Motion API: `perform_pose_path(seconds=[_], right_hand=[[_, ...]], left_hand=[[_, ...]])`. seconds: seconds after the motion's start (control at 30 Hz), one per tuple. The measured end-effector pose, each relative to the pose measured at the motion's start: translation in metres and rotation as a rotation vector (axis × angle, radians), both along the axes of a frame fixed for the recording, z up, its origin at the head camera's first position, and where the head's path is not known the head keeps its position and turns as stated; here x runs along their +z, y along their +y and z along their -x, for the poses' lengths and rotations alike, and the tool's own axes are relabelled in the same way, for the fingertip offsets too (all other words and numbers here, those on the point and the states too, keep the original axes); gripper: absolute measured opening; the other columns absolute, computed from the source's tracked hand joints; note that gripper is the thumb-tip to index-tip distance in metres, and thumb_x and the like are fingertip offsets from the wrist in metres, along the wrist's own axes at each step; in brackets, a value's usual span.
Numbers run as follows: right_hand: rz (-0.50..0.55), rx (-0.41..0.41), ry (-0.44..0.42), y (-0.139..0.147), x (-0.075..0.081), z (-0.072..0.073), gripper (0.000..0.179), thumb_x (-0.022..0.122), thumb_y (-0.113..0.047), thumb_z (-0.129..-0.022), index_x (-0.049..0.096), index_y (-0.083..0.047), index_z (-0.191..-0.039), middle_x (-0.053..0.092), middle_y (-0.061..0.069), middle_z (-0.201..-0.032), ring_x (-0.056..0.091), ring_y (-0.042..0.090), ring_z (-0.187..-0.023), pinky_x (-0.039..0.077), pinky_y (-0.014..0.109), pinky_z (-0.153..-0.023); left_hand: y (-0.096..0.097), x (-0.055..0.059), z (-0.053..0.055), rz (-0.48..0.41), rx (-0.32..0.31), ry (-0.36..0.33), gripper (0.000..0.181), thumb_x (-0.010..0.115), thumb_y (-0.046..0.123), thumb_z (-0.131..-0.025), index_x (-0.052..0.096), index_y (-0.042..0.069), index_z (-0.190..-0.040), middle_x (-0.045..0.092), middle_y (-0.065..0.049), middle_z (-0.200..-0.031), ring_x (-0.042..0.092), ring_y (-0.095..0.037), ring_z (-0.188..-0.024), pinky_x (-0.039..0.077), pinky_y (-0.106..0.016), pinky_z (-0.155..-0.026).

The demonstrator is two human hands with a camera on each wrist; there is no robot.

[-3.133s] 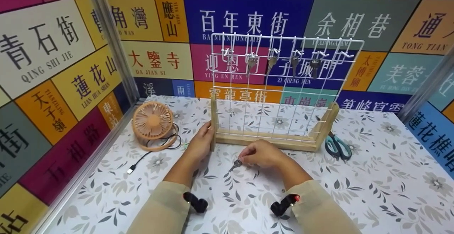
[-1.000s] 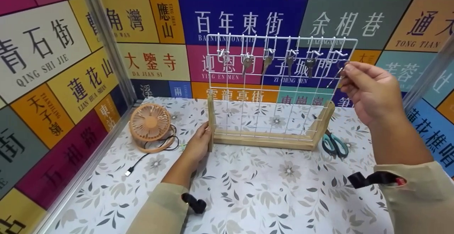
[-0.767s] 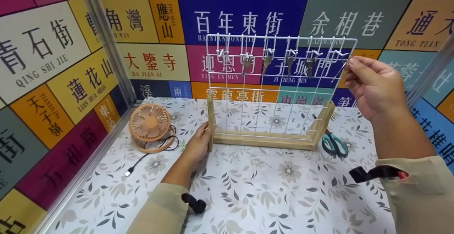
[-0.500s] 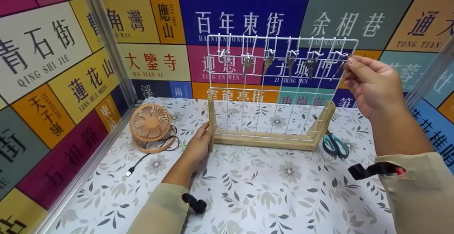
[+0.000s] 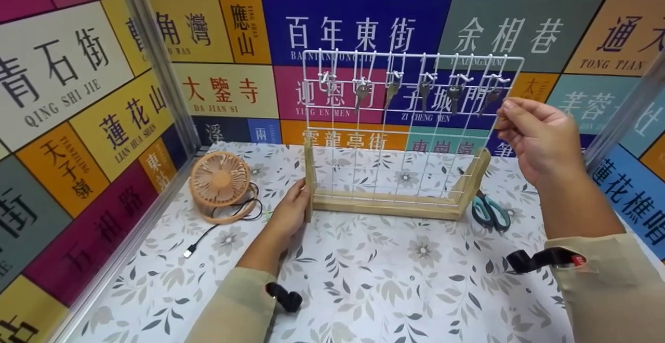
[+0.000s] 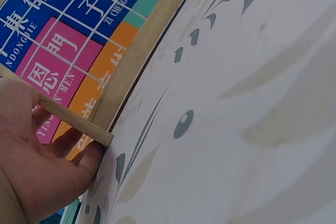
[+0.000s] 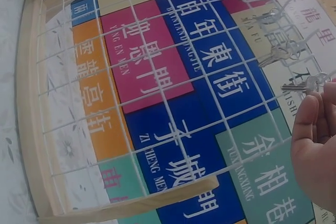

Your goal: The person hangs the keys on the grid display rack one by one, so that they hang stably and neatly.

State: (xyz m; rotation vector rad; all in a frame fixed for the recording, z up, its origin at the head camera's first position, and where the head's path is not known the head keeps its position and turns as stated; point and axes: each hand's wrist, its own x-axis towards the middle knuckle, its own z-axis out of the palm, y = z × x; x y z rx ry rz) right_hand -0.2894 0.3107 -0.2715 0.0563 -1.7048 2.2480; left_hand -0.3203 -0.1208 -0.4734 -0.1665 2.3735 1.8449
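My left hand [image 5: 291, 210] grips the left wooden post of a white wire grid rack [image 5: 400, 209]. In the left wrist view, the fingers of the left hand [image 6: 52, 166] go round the post's lower end. Several keys hang in a row on the rack's white hooks. The rightmost key [image 5: 491, 96] hangs tilted from the end hook, just left of my right hand [image 5: 545, 135]. The right fingers are curled, beside the key, and appear to hold nothing. In the right wrist view, the right hand [image 7: 320, 145] is close below a key [image 7: 296, 87].
An orange desk fan [image 5: 220, 179] with a black USB cable [image 5: 208, 236] stands left of the rack. Teal-handled scissors [image 5: 491, 212] lie by the rack's right post. Signboard-patterned walls [image 5: 358, 26] enclose the table [image 5: 363, 280] at the back and sides.
My right hand carried the key from the table up to the rightmost hook, let it go there and drew slightly down. The left hand stays on the post.
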Motion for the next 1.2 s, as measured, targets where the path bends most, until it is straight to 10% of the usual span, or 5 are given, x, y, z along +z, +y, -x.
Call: perform_pose_path(seconds=[0.73, 0.97, 1.07, 1.2], right_hand=[[-0.100, -0.077, -0.030, -0.003, -0.067, -0.014, 0.042, 0.085, -0.030, -0.092, 0.076, 0.000, -0.120, 0.077, 0.005, -0.101, 0.067, 0.019, -0.086, 0.062, 0.021, -0.077], [-0.681, -0.329, -0.233, 0.012, -0.084, -0.010, 0.056, 0.061, -0.063, -0.102, 0.070, -0.023, -0.140, 0.070, -0.009, -0.122, 0.061, 0.014, -0.113, 0.056, 0.016, -0.089], [-0.952, -0.354, -0.265, 0.019, -0.091, -0.004, 0.071, 0.048, -0.071, -0.103, 0.056, -0.024, -0.155, 0.062, 0.003, -0.146, 0.055, 0.025, -0.135, 0.055, 0.039, -0.110], [-1.314, -0.312, -0.237, 0.025, -0.103, 0.008, 0.094, 0.041, -0.080, -0.101, 0.028, -0.019, -0.171, 0.032, 0.021, -0.174, 0.023, 0.048, -0.162, 0.026, 0.076, -0.125]], left_hand=[[0.006, 0.008, -0.002, -0.003, -0.015, 0.046, 0.058, 0.041, 0.060, -0.112, 0.035, 0.040, -0.167, 0.037, 0.001, -0.175, 0.029, -0.029, -0.164, 0.021, -0.059, -0.134], [0.004, 0.033, -0.006, 0.313, -0.010, 0.217, 0.060, 0.032, 0.053, -0.115, 0.032, 0.030, -0.170, 0.037, -0.006, -0.174, 0.031, -0.031, -0.164, 0.024, -0.058, -0.134], [0.001, 0.043, -0.001, 0.566, -0.004, 0.314, 0.064, 0.030, 0.056, -0.114, 0.030, 0.027, -0.171, 0.038, -0.008, -0.173, 0.030, -0.034, -0.164, 0.023, -0.059, -0.134], [-0.006, 0.054, 0.012, 0.870, 0.045, 0.401, 0.076, 0.030, 0.070, -0.109, 0.024, 0.029, -0.172, 0.026, -0.003, -0.179, 0.010, -0.033, -0.170, 0.010, -0.063, -0.135]])
